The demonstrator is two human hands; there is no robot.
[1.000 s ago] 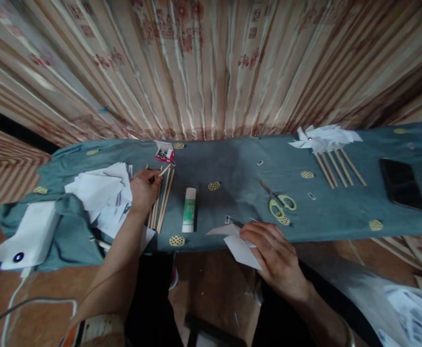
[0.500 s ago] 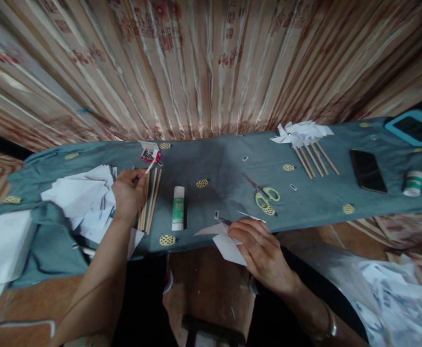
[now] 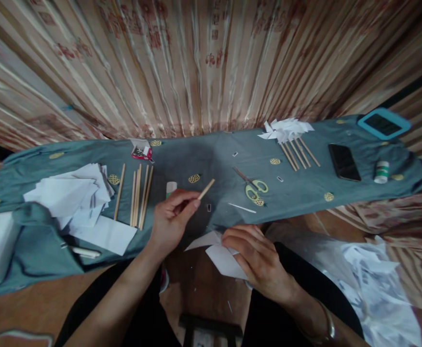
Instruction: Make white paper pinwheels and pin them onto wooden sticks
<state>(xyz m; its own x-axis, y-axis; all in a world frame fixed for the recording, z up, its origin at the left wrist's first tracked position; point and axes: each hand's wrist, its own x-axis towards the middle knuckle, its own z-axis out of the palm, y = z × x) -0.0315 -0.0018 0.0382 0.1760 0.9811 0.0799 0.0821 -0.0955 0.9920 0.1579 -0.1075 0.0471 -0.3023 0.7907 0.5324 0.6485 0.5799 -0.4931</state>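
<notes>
One stick (image 3: 207,189) pinched in the grip of the left hand (image 3: 172,217), with an end free above the table (image 3: 182,161); one paper (image 3: 222,261) with pointed flaps held in the right hand (image 3: 257,260), by the near edge. Likely light and stiff in the stick's case, fine to hold by an end; soft in the paper's, easily creased (best held gently where the flaps meet).
</notes>
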